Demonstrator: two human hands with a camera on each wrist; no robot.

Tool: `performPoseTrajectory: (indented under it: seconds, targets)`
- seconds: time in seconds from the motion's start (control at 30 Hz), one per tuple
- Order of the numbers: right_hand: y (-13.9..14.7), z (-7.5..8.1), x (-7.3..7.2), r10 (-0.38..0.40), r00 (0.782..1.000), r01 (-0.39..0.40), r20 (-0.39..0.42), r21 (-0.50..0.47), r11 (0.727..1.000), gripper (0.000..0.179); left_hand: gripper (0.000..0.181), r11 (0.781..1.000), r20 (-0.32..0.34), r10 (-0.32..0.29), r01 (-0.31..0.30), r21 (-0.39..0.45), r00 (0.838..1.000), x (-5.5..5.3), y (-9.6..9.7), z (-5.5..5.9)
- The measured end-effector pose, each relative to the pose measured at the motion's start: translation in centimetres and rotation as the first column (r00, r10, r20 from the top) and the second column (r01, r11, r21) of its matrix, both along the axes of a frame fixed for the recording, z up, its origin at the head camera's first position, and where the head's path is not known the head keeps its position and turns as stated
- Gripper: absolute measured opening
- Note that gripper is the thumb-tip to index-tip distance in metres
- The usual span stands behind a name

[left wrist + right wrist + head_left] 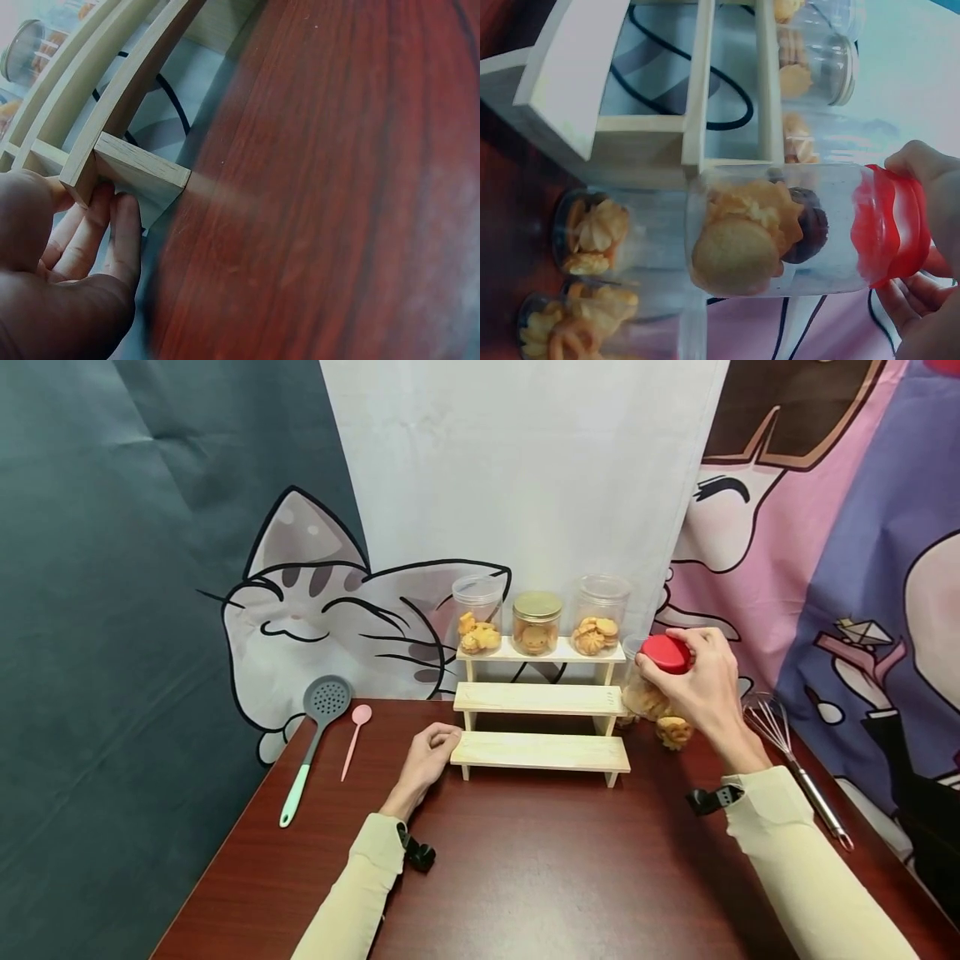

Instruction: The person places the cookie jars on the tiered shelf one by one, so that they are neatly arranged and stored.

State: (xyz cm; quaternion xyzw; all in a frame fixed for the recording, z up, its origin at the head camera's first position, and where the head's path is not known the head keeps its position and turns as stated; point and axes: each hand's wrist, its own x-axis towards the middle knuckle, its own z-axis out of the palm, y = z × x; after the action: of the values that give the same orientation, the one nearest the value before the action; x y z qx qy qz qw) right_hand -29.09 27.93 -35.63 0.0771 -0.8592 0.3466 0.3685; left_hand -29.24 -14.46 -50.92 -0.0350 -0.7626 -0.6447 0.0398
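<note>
My right hand (705,681) grips the red lid of a clear cookie jar (742,240), fingers and thumb around its rim. Pale round cookies and a dark one lie inside this jar. It is held up beside the right end of a three-tier wooden display stand (540,750), above two more cookie jars (649,225) on the table. At the stand's left end, my left hand (427,760) pinches the lowest shelf (127,97), its fingers reaching beneath the board.
Along the top tier stand a clear jar (478,610), a gold-lidded jar (536,625) and another clear jar (600,610). A slotted turner (318,735) and a pink spoon (354,735) lie left on the table (525,877). At right lies a whisk (806,785).
</note>
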Motion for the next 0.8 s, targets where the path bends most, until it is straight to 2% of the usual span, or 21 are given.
performPoseTrajectory:
  seconds: [0.27, 0.57, 0.8]
  targets:
    - [-3.0, 1.1, -0.1, 0.087, 0.996, -0.087, -0.019, -0.030, 0.996, 0.058, 0.030, 1.000, 0.007, -0.007, 0.007, -0.021, 1.000, -0.1, -0.1, 0.0]
    - [-7.7, 0.5, -1.0, 0.210, 0.977, -0.210, -0.038, -0.002, 0.978, 0.053, 0.024, 0.996, 0.012, 0.021, -0.020, -0.082, 1.000, 0.1, -0.2, 0.2]
    - [-10.3, 1.2, -1.6, 0.250, 0.968, -0.251, -0.031, -0.029, 0.968, 0.053, 0.023, 0.996, 0.020, 0.016, -0.014, -0.092, 1.000, 0.1, -0.2, 0.3]
